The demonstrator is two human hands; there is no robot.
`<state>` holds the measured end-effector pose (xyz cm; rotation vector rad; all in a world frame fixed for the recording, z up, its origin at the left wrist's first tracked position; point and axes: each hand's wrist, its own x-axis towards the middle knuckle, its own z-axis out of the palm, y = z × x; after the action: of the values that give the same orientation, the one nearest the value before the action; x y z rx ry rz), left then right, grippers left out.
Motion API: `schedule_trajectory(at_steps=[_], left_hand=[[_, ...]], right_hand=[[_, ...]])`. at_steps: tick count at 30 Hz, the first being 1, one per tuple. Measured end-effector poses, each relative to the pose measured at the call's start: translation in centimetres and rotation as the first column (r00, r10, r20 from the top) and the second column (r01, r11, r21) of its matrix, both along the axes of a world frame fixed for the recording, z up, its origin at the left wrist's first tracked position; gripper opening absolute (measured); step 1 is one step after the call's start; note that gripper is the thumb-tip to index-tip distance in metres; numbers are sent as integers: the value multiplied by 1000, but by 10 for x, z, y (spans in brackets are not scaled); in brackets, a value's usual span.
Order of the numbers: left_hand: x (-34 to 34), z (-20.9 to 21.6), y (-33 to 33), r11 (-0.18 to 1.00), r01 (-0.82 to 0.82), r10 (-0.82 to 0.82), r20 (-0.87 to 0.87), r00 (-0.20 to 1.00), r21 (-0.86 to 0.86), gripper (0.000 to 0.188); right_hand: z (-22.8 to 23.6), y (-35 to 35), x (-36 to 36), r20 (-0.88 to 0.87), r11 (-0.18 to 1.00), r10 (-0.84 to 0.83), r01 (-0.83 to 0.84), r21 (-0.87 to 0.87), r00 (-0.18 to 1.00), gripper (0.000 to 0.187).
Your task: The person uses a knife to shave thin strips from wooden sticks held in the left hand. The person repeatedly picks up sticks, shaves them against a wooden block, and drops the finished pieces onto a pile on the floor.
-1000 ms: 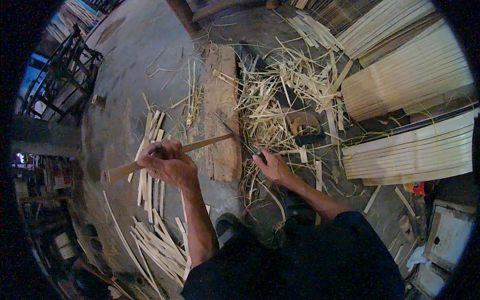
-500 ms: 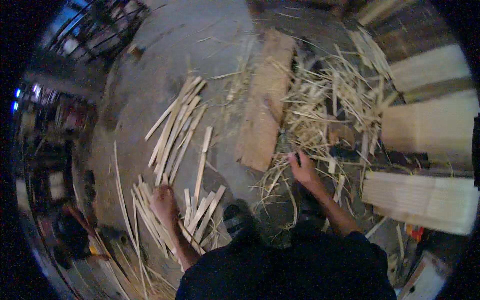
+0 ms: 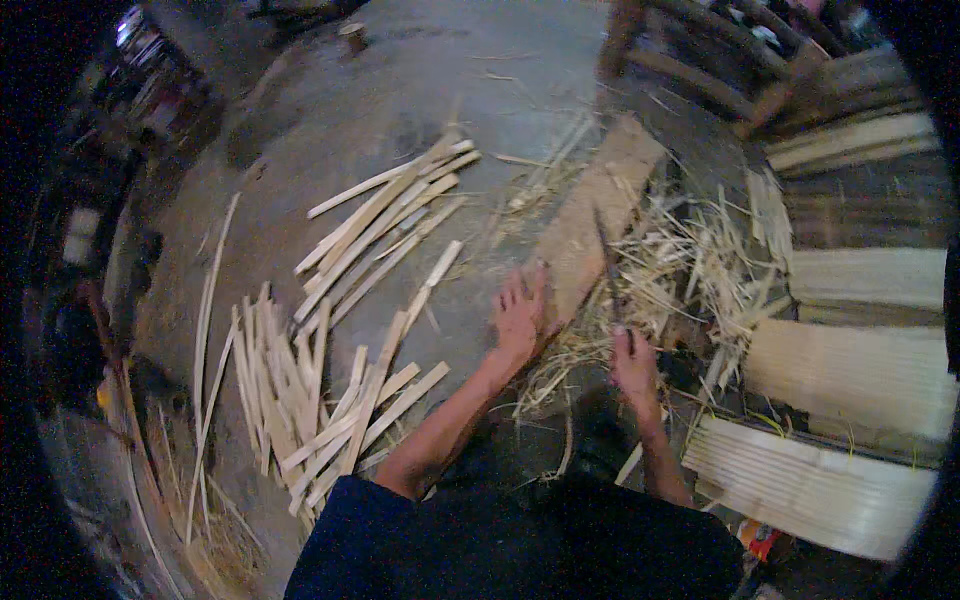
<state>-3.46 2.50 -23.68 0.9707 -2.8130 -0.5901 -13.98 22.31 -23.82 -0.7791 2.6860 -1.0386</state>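
Observation:
My right hand is closed round the handle of a knife. Its long dark blade points away from me, along the right edge of a thick wooden board on the floor. Beside the board's near left edge, my left hand lies with its fingers spread, and I see nothing in it. Whether it presses on the board or just touches it is blurred. Thin pale shavings are heaped right of the board. Left of it lie split wooden strips, with another loose pile of strips nearer me.
Bundles of pale flat slats are stacked along the right side, one with yellow ties. A few long thin strips lie at the far left. Dark clutter lines the left rim, and wooden beams stand at the back right.
My left hand has left the pile of strips and moved right to the board. The knife blade now shows plainly in my right hand. The whole view has turned.

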Motion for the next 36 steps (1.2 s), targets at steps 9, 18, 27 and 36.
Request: schedule_trajectory(at_steps=[9,18,27,36], left_hand=[[49,-13,-63,983,161,-152,102,983,-88,90],[158,24,-143,947,309,-281,233,931,-94,89],[92,-18,-201,982,-35,43,-40,998,185,42],[71,-26,-220,983,148,-136,-109,985,111,40]], right_hand=[[17,-15,8,382,1000,-7,8,1,924,45],[-15,-7,22,143,995,99,-98,-13,985,36],[-37,-8,28,424,997,49,-66,27,904,52],[-27,-14,37,269,996,69,-80,31,961,47]])
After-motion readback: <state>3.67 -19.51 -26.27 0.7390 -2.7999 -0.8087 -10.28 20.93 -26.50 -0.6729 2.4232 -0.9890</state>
